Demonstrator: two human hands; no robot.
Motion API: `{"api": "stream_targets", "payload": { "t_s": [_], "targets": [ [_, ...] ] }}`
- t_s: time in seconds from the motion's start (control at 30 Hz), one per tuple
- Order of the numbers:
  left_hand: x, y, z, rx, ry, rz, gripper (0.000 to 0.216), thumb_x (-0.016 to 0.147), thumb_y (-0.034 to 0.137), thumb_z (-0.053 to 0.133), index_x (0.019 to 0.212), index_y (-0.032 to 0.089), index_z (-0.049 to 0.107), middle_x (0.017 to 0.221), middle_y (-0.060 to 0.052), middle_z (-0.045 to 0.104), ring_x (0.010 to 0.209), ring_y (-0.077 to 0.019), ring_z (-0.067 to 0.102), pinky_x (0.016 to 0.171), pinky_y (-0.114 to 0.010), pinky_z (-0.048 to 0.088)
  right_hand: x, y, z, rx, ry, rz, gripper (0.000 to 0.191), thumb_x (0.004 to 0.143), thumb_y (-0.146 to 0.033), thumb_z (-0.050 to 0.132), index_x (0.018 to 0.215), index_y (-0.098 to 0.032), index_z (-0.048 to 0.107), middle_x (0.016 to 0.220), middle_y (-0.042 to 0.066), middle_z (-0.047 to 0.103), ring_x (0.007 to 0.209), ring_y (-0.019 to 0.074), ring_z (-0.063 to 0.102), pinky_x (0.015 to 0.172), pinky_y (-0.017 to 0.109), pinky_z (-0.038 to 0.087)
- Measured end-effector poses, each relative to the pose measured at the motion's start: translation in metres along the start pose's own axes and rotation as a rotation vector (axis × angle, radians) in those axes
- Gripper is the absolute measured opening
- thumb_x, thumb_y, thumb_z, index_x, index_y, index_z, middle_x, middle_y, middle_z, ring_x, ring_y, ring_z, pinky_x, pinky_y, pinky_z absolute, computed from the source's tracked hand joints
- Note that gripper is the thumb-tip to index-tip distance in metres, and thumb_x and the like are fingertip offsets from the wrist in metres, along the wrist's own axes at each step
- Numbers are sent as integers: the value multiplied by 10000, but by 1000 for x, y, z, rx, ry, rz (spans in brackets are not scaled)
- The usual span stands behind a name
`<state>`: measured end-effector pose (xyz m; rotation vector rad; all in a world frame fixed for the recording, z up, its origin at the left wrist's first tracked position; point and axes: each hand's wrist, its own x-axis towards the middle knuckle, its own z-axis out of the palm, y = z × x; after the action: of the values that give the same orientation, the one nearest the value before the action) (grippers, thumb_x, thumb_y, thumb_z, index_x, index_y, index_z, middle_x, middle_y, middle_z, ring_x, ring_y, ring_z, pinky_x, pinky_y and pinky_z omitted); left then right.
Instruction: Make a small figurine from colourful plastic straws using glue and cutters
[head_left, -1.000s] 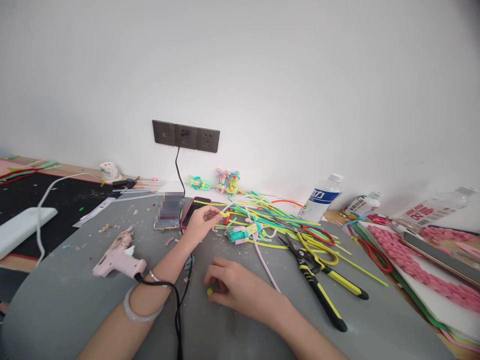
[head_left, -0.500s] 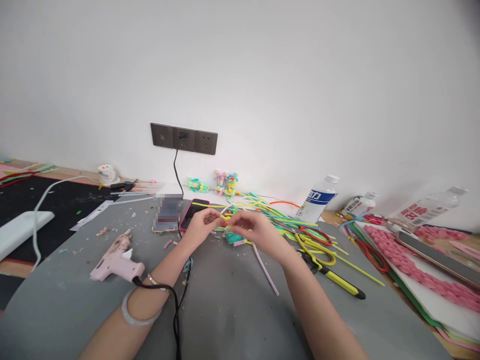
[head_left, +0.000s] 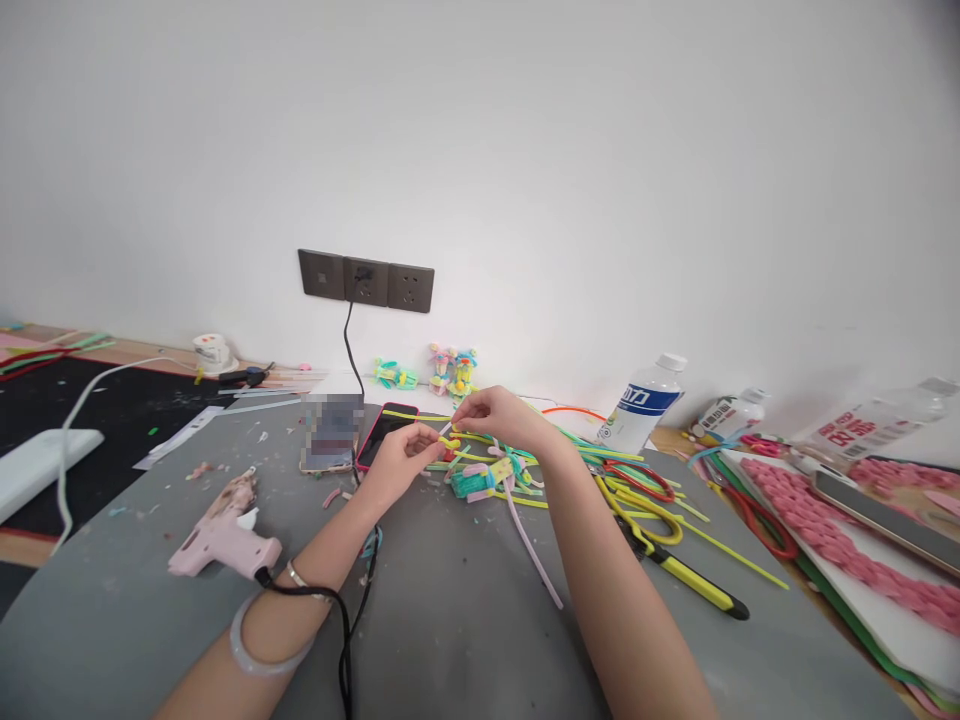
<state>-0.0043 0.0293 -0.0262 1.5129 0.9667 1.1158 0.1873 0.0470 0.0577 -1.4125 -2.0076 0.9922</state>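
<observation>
My left hand (head_left: 409,460) is closed, its thumb and forefinger pinching a short, bent yellow pipe cleaner (head_left: 450,443). Just above that piece, my right hand (head_left: 495,415) has its fingertips pressed together; what lies between them is too small to make out. Below my right wrist a small pipe-cleaner figure (head_left: 487,475) in teal, yellow and pink rests on the grey table mat (head_left: 457,620). From it a long lilac pipe cleaner (head_left: 532,550) runs toward me. Loose yellow and green pipe cleaners (head_left: 585,440) lie behind and right of my right forearm.
A pink glue gun (head_left: 225,530) lies at left, its black cord (head_left: 343,640) passing by my left forearm. Yellow-handled scissors (head_left: 652,515) and a yellow-black cutter (head_left: 697,583) lie right. Behind stand a water bottle (head_left: 641,405) and small finished figures (head_left: 452,370). A phone (head_left: 330,435) lies behind my left hand.
My right hand has moved up and slightly left, its fingers now pinched beside the yellow piece. The figure beneath is more exposed. My left hand keeps its pinch.
</observation>
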Motion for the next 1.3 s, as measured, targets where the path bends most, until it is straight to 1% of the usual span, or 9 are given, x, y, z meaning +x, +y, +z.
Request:
{"api": "stream_targets", "payload": {
  "t_s": [0.13,0.3,0.5,0.7,0.9,1.03,1.3],
  "targets": [
    [-1,1,0,2,-15,2,302,748,456,735,835,177,657,806,-51,727,705,-186,659,599,-271,486,-3,6,-2,-16,-31,9,94,770,-197,655,780,-143,731,739,47,738,694,160,657,593,235,456],
    [-1,2,1,-42,-14,-28,311,717,461,759,807,180,662,788,-47,737,697,-185,669,595,-274,506,-8,5,1,-49,2,-39,144,788,-282,651,793,-161,729,740,27,718,649,136,606,551,226,407],
    [0,2,1,-38,-23,-54,323,712,471,759,799,172,671,775,-47,733,678,-175,656,586,-264,489,-9,1,8,-29,9,-24,127,761,-292,682,749,-173,724,681,9,684,593,124,572,511,225,373],
    [-1,2,0,-14,-21,-60,327,733,484,738,817,173,681,778,-48,719,676,-174,643,555,-247,461,-9,1,10,-44,25,-38,152,774,-310,679,730,-172,726,642,8,658,579,127,562,520,235,378],
    [-1,1,0,-11,-26,-65,319,748,484,724,829,179,678,793,-48,727,705,-183,657,572,-252,463,-6,5,11,-72,34,-63,148,766,-305,683,715,-174,727,697,21,688,597,132,568,538,241,410],
    [-1,2,0,-41,-10,-82,317,714,469,754,820,180,674,800,-52,742,750,-203,685,580,-256,476,-4,6,12,-89,37,-77,146,765,-301,680,707,-176,729,712,23,695,613,136,565,561,248,422],
    [-2,6,0,-53,-10,-110,339,698,475,767,820,173,672,818,-65,759,793,-223,710,600,-266,493,-4,7,12,-126,39,-84,133,764,-285,668,720,-174,727,754,28,701,636,133,528,578,254,406]
  ]
}}
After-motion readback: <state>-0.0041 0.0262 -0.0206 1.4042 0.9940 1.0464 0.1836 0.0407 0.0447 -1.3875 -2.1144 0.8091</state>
